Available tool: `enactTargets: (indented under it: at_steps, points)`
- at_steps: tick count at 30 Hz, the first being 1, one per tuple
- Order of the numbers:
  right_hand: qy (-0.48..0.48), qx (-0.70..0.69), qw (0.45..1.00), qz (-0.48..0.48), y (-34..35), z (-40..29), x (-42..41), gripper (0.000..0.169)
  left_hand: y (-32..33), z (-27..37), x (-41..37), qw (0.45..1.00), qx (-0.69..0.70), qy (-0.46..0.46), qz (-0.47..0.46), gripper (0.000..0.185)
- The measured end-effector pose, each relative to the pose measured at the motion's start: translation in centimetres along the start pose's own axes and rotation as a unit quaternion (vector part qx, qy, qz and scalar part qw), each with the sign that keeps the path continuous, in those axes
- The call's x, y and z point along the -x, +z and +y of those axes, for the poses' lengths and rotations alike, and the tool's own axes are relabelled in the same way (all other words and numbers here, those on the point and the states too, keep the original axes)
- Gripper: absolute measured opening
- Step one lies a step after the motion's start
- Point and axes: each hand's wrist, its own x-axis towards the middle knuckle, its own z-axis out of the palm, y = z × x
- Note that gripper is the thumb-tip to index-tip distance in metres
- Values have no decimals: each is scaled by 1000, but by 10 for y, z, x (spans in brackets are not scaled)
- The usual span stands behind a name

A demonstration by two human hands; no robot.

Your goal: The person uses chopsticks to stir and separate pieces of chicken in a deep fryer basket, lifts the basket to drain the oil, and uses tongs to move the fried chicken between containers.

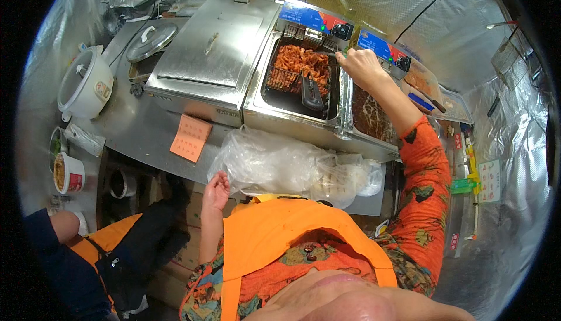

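My right hand [360, 66] is closed on the handle of a slim metal utensil [325, 53]; its tip reaches into the food, and its exact kind is hard to make out. Reddish-brown fried pieces [302, 62] fill a wire fryer basket [282, 80] set in the middle deep fryer [258, 102]. The basket's black handle [311, 95] points toward me. Low at the counter's front edge, my left hand [218, 189] is loosely curled and holds nothing that I can see. Beside its fingertips lies a heap of clear plastic bags [271, 159].
A steel lid [219, 40] covers the left fryer. Dark, foamy oil [372, 113] shows in the right one, under my forearm. A white rice cooker [85, 84], a pot lid [151, 43] and an orange note [191, 138] are leftward. Another person's dark sleeve [39, 233] is at lower left.
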Motion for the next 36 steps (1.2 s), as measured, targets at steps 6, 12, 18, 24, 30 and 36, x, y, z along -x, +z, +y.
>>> enactTargets:
  at_steps: [6, 12, 18, 24, 30, 36]
  points:
    - [29, -50, 998, -14, -19, 24, 27, 29, -19, -4, 4, 1000, 18, 9, -6, 14]
    - [57, -43, 997, 36, -48, 35, 62, 39, -21, -4, 2, 999, 19, 5, 32, 13]
    - [64, -57, 995, 58, -53, 38, 73, 37, -12, -1, 6, 1000, 11, 6, 6, 15]
    - [51, -87, 992, 74, -61, 31, 63, 37, -15, 0, 11, 999, 17, 11, 25, 17]
    - [-11, -164, 986, -8, -41, 2, 25, 40, -22, -4, 4, 1000, 24, 9, 13, 17]
    - [16, -186, 981, 46, -18, 0, 20, 38, -26, -6, 5, 999, 34, 16, 21, 16]
